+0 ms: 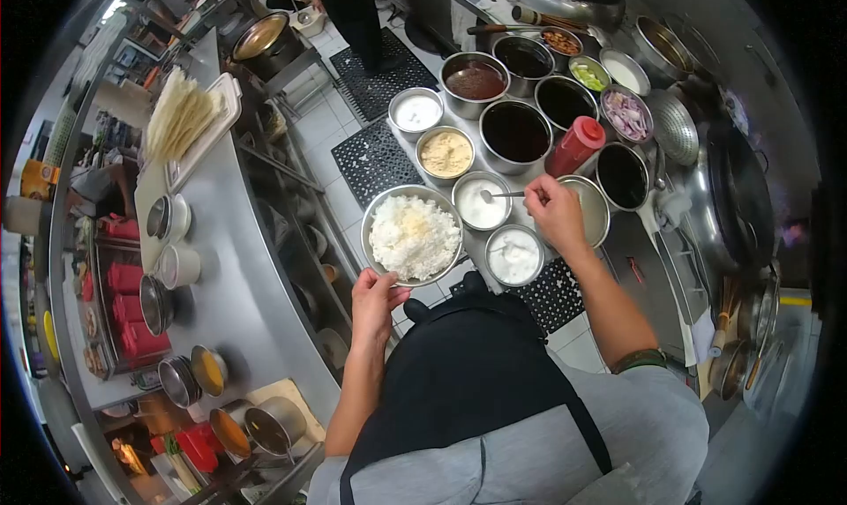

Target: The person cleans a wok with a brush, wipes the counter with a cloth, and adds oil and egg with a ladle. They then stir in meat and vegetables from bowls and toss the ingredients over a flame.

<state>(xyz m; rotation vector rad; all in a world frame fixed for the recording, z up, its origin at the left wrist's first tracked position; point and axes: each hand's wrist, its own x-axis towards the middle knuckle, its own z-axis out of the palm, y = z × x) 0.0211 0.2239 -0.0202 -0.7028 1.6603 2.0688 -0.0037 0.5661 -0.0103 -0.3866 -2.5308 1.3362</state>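
Your left hand [375, 298] grips the rim of the metal bowl [375, 260] of white rice [413, 240], fingers closed on the side nearest you. Your right hand [556, 209] pinches a small spoon [507, 194], its tip over the tub of white powder [481, 214] just beside the bowl; you cannot tell if it touches the powder. The red squeeze bottle [575, 146] stands near your right hand, among the pots of dark liquid [516, 134]
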